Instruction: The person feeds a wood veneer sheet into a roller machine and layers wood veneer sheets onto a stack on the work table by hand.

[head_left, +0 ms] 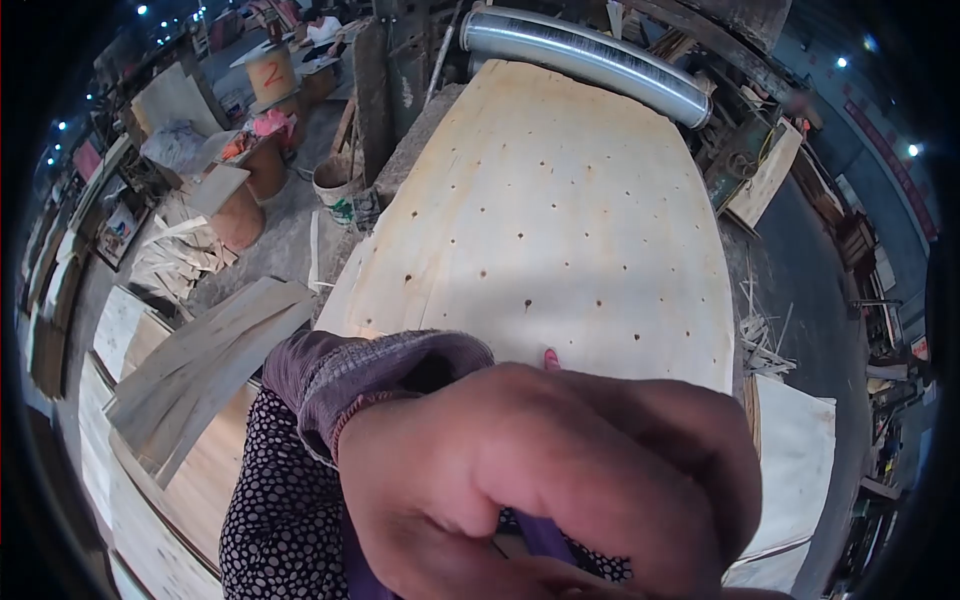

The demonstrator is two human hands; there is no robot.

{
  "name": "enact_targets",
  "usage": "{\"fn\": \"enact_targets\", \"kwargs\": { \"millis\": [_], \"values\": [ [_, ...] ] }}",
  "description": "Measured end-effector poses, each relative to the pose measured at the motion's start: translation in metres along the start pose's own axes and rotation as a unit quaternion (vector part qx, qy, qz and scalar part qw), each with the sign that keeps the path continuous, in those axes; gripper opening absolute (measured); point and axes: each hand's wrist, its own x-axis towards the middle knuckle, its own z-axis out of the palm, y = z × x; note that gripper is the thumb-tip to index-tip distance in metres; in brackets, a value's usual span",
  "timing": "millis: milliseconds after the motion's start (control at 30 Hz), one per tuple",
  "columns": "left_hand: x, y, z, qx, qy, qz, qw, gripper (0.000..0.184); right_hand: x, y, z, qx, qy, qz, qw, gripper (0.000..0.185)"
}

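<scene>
My left hand (pixel 560 460) fills the lower middle, very close to the camera, with its fingers curled. Whether anything is pinched in them is hidden. A purple knitted cuff (pixel 390 375) surrounds the wrist. Behind the hand lies a large pale wood veneer sheet (pixel 580 210) dotted with rows of small dark holes. A small pink tip (pixel 551 358) shows just above the knuckles, against the sheet; I cannot make out what it belongs to. I cannot pick out my right hand.
A shiny metal roller (pixel 590 60) lies across the sheet's far end. Loose veneer pieces (pixel 210 370) are stacked at the left. A white bucket (pixel 340 190) stands left of the sheet, and wood scraps (pixel 765 335) lie at the right. Another person (pixel 322 32) is in the far background.
</scene>
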Motion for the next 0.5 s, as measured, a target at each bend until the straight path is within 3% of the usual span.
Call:
{"fn": "enact_targets", "kwargs": {
  "millis": [100,200,300,400,500],
  "values": [
    [0.001,-0.006,0.003,-0.006,0.013,0.042,0.999,0.038,-0.004,-0.003,0.017,0.046,-0.027,-0.02,0.998,0.053],
    [0.001,-0.013,0.004,0.0,0.012,0.088,0.996,0.036,0.001,-0.005,0.013,-0.041,-0.009,-0.003,0.999,0.054],
    [-0.004,-0.023,0.007,0.015,0.017,0.122,0.992,0.035,-0.004,-0.002,0.009,-0.009,-0.043,-0.01,0.999,0.057],
    [-0.004,-0.025,0.003,0.031,0.02,0.153,0.987,0.034,-0.001,-0.003,0.001,-0.111,-0.004,-0.019,0.994,0.057],
    [-0.002,-0.029,-0.001,0.036,0.019,0.186,0.982,0.033,0.004,-0.001,-0.002,-0.137,-0.032,-0.047,0.989,0.055]
  ]
}}
